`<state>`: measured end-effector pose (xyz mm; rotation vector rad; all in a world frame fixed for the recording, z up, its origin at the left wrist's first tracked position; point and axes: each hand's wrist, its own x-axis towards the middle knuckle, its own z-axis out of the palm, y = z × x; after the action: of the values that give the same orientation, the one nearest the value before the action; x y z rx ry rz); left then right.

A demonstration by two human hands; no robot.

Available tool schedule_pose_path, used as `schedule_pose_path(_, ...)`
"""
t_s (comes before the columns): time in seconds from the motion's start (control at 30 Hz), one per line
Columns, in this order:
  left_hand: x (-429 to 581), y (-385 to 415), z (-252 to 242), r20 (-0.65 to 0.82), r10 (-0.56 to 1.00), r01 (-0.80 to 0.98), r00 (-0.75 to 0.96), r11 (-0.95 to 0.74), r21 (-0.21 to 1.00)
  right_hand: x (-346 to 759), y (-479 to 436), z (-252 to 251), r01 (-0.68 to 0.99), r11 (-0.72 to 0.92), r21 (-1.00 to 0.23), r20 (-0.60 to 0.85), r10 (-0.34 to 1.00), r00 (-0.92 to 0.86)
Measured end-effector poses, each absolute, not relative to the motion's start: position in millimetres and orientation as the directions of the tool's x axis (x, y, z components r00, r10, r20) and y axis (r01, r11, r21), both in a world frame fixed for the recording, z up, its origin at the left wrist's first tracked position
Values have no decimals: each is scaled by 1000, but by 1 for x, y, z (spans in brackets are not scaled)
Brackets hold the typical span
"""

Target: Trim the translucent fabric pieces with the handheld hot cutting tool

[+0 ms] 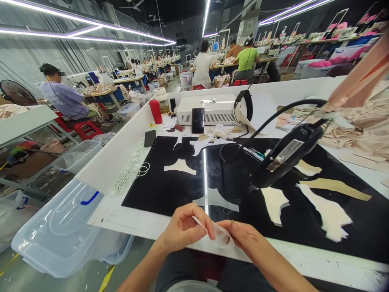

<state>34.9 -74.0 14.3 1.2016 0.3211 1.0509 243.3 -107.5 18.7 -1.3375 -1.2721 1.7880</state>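
My left hand (188, 227) is closed in a pinch on the edge of a thin, translucent, whitish piece (222, 236), curved like film or tape; its exact kind is unclear. From the other side, my right hand (243, 235) grips the same piece, its fingers partly hidden behind it. Both hands are over the front edge of the table. Just beyond them, a pale grey cut piece (217, 199) lies flat on the black mat (182, 194). Farther off on the mat is a cream cut piece (180, 166).
A black lamp-like tool (285, 154) leans in from the right on a cable. Cream pattern pieces (326, 213) lie at the right. White cord loops (129, 176), a phone (198, 120) and a white machine box (208, 108) are farther back. A lidded plastic bin (60, 227) stands left.
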Motion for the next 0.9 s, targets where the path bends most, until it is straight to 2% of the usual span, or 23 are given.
schedule_pose_path(0.1, 32, -74, 15, 308, 782, -452, 542, -37, 891, 236, -105, 16, 13, -424, -905, -401, 844, -356)
schedule_pose_path(0.2, 29, -75, 11, 270, 788, -408, 553, -27, 913, 235, -102, 16, -46, -404, -914, -380, 889, -258)
schedule_pose_path(0.3, 27, -74, 8, 178, 828, -354, 532, 26, 935, 239, -100, 21, 12, -333, -943, -328, 923, -200)
schedule_pose_path(0.43, 25, -66, 11, -19, 918, -186, 396, 100, 977, 244, -97, 32, 156, -210, -965, -242, 942, -230)
schedule_pose_path(0.5, 24, -62, 17, -23, 924, -96, 381, 65, 993, 244, -95, 36, 191, -170, -967, -215, 945, -247)
schedule_pose_path(0.67, 32, -61, 29, -6, 874, 116, 487, -58, 991, 241, -89, 41, 204, -147, -968, -196, 950, -245)
schedule_pose_path(0.77, 41, -64, 28, -73, 880, 141, 469, 7, 990, 242, -88, 37, 197, -154, -968, -194, 961, -199)
schedule_pose_path(0.9, 50, -61, 21, -183, 893, 38, 410, 183, 982, 243, -90, 22, 87, -87, -992, -92, 994, -57)
